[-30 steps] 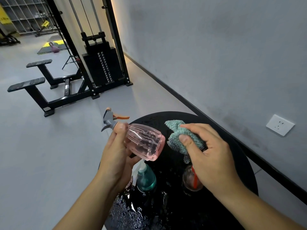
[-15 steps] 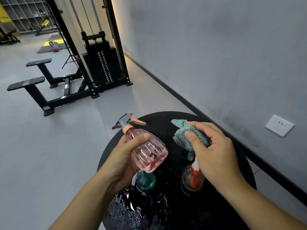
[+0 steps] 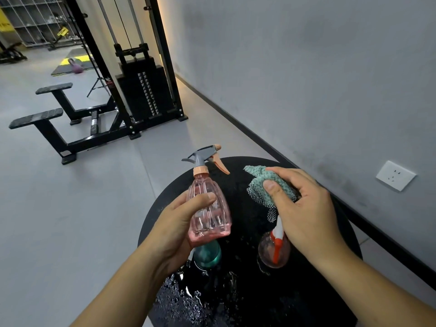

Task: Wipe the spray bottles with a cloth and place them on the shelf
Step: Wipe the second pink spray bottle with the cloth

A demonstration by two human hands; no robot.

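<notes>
My left hand (image 3: 175,228) grips a clear pink spray bottle (image 3: 208,205) with a grey and orange trigger head, held nearly upright above the round black table (image 3: 330,279). My right hand (image 3: 304,208) pinches a bunched teal cloth (image 3: 266,182), a hand's width to the right of the pink bottle and apart from it. Under my left hand a teal spray bottle (image 3: 207,254) stands on the table, partly hidden. Beneath my right hand stands a clear spray bottle with a red and white head (image 3: 274,251).
Water drops lie on the near part of the table. A grey wall with a white socket (image 3: 396,175) runs along the right. A black cable weight machine (image 3: 141,90) and its benches stand on the grey floor ahead left. A white wire shelf (image 3: 35,20) is far off at the top left.
My left hand turned the pink bottle from lying sideways to nearly upright, the trigger head now at the top. My right hand with the cloth drew slightly right, away from the bottle.
</notes>
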